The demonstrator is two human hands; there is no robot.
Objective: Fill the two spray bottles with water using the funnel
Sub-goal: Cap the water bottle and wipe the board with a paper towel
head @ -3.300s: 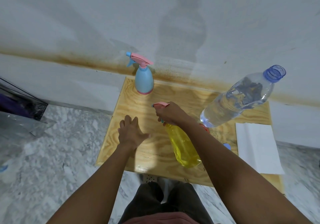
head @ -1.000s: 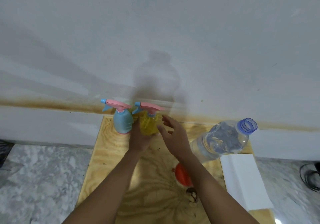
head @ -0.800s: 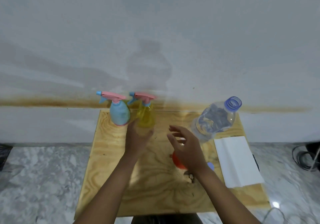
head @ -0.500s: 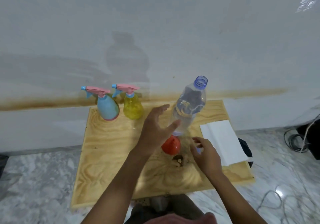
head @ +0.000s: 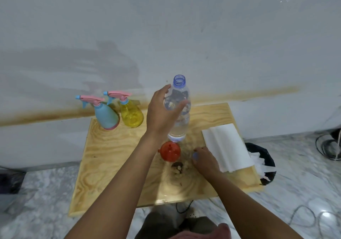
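The left hand [head: 162, 115] has left the yellow spray bottle [head: 131, 116] and now wraps the water bottle [head: 178, 113]

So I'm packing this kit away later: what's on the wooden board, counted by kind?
Spray bottles: 2, blue and yellow
Water bottle: 1, uncapped
Funnel: 1, red
Bottle cap: 1, blue
Paper towel: 1
Total: 6

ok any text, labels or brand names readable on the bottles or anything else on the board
None can be read. The clear water bottle shows no label, the blue spray bottle and yellow spray bottle are plain, and the orange funnel and paper towel carry no print.
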